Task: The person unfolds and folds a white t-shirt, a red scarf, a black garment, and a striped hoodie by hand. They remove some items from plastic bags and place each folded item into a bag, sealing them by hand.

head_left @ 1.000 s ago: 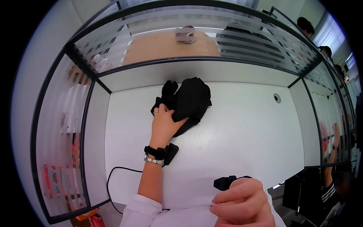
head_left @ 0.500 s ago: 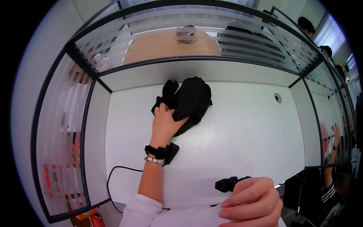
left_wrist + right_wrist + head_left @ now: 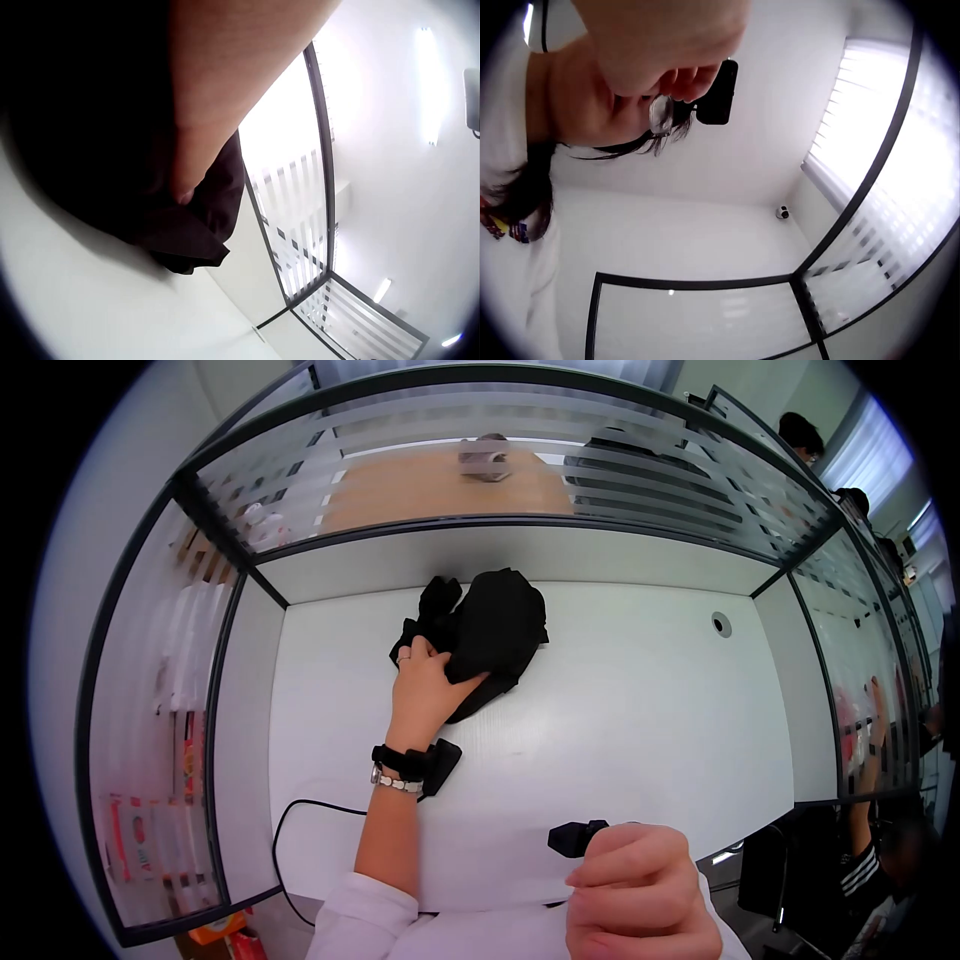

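A crumpled black cloth item (image 3: 500,622) lies at the back of the white desk, left of the middle; its kind does not show. My left hand (image 3: 424,695) grips its near left side, with fingertips tucked into the folds and the thumb spread along the lower edge. In the left wrist view the thumb (image 3: 202,142) lies against the dark cloth (image 3: 187,240). My right hand (image 3: 640,890) is raised in front of my body at the bottom of the head view, fingers loosely curled, with nothing visible in it. The right wrist view shows its bent fingers (image 3: 682,84) close by my head.
Partitions with striped panels (image 3: 480,485) stand behind and beside the desk (image 3: 620,700). A cable hole (image 3: 722,625) is at the back right. A black cable (image 3: 290,830) runs from the left wrist camera (image 3: 440,767) over the desk's left edge. Another person's arm (image 3: 866,760) shows beyond the right panel.
My right hand shifts right, then back left, and its fingers bend a little more. My left hand stays on the black cloth item. The head view tilts slightly.
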The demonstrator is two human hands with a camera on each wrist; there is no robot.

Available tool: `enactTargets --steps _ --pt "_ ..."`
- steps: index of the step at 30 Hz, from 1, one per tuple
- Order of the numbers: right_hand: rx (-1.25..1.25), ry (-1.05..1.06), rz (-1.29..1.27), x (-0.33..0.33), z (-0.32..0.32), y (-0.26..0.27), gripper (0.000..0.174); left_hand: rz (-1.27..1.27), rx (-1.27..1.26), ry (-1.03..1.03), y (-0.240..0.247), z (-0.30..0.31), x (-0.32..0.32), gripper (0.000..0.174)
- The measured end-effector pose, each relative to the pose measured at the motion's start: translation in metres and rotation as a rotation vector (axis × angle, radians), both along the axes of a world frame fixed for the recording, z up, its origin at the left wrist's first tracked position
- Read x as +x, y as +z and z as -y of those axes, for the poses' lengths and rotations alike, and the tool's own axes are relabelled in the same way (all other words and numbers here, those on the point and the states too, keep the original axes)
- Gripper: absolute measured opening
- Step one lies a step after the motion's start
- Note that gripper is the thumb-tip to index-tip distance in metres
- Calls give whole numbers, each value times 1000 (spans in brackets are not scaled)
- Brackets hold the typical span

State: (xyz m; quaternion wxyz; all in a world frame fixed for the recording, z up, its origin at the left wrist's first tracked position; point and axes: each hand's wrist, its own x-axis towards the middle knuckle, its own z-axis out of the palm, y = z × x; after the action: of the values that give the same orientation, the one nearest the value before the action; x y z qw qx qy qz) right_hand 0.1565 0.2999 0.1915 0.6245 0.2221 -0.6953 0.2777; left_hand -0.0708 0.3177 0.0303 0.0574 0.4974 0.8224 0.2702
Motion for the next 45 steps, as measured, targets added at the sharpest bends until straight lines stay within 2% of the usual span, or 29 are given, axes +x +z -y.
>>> enactTargets --steps 2,3,4,5,6,11,12,13,16,17,19,21,24,25,27,28,31,34,36,37,38,41,43,44,45 --pt "12 -166 -71 -10 6 -4 30 -5 -1 -1 0 0 -1 53" --pt "132 169 557 29 -18 5 32 -1 -3 -1 -1 -1 -1 53" --pt "129 168 558 22 -9 0 32 3 -6 1 -1 0 -1 54" --pt "18 -28 289 2 7 -2 18 16 -3 -3 0 0 -1 45" --pt "-91 -220 16 -8 15 -4 13 15 -4 -3 0 0 -1 45" --pt "-76 -194 32 -7 15 -2 12 26 -34 -2 2 0 -1 45" --pt "-44 -229 36 -6 14 7 16 27 -41 0 3 0 -1 45" --pt "-15 -264 42 -4 13 11 36 39 -39 3 2 0 -1 46" --pt "-20 -356 -37 -1 18 5 37 23 -31 -2 3 0 0 46" --pt "-76 -399 -158 -7 21 -1 29 29 -46 -3 2 1 0 46" --pt "-33 -398 -190 -2 17 -3 25 -24 12 -3 -2 -1 -1 53" --pt "43 -350 -271 2 10 -1 16 -31 22 -11 -5 -1 -2 52" --pt "-49 -399 -231 7 15 -1 12 -22 19 -12 -3 0 -1 52" --pt "-56 -397 -231 7 13 0 12 -15 21 -13 -3 0 -1 52" --pt "41 -248 -315 4 6 4 11 -11 5 -10 0 -1 -1 52" --pt "-17 -302 -306 5 12 4 12 -5 -6 -11 0 -1 -1 52" --pt "81 -245 -308 5 3 6 12 -8 -2 -11 0 0 -1 52" --pt "88 -274 -335 3 4 5 10 -18 -12 -10 -1 -1 -2 53" --pt "106 -210 -322 7 1 3 9 -17 -12 -7 -2 -1 -2 55" --pt "78 -168 -66 28 3 9 9 11 -10 -8 -1 -1 -2 49" --pt "24 -223 -82 32 10 1 10 40 -9 -9 -1 -1 -3 44" --pt "28 -233 -86 22 9 2 9 37 -22 -7 1 0 -2 44" --pt "-5 -311 -299 5 10 0 10 39 -25 -6 2 -1 -2 44" --pt "-4 -311 -299 10 9 0 10 33 -24 -10 2 -1 -2 45" --pt "-4 -234 -191 17 7 5 11 27 -23 -13 2 -1 -2 45"
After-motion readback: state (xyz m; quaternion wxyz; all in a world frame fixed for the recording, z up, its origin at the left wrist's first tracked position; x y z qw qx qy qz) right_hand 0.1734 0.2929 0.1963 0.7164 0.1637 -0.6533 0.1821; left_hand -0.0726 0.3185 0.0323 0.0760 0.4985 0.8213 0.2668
